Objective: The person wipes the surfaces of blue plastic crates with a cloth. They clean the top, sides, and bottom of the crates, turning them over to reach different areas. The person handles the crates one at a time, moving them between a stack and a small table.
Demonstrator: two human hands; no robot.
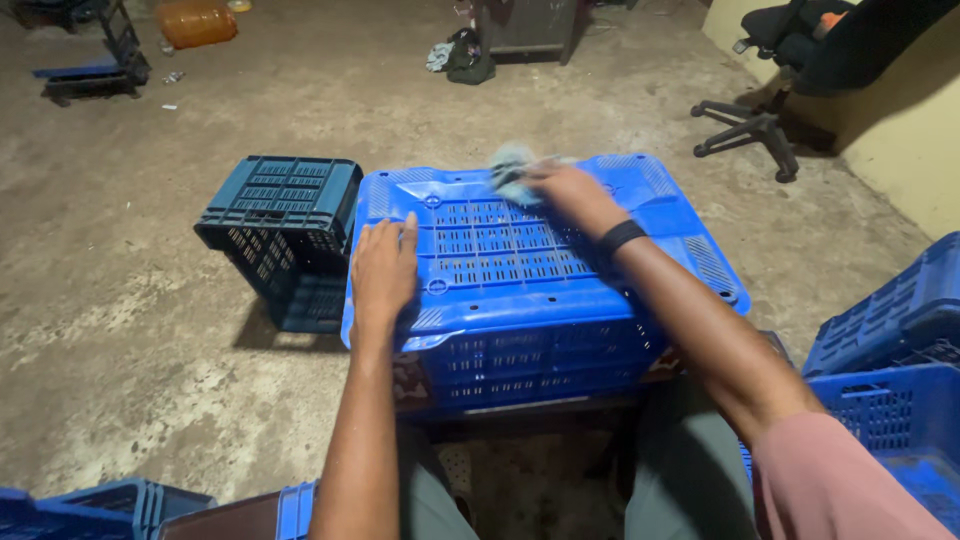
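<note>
A bright blue plastic crate (pixel 520 270) lies upside down in front of me, its slotted bottom facing up. My left hand (pixel 383 268) rests flat on its near left corner, fingers together, steadying it. My right hand (pixel 570 192) is at the far side of the crate bottom, closed on a pale blue-grey cloth (pixel 512 168) that looks blurred with motion. A black band circles my right wrist. My knees sit below the crate.
A darker blue crate (pixel 283 235) lies on its side on the concrete floor to the left. More blue crates (pixel 895 380) stand at the right, others at the lower left (pixel 120 505). An office chair (pixel 775 90) stands far right; an orange container (pixel 197 22) far left.
</note>
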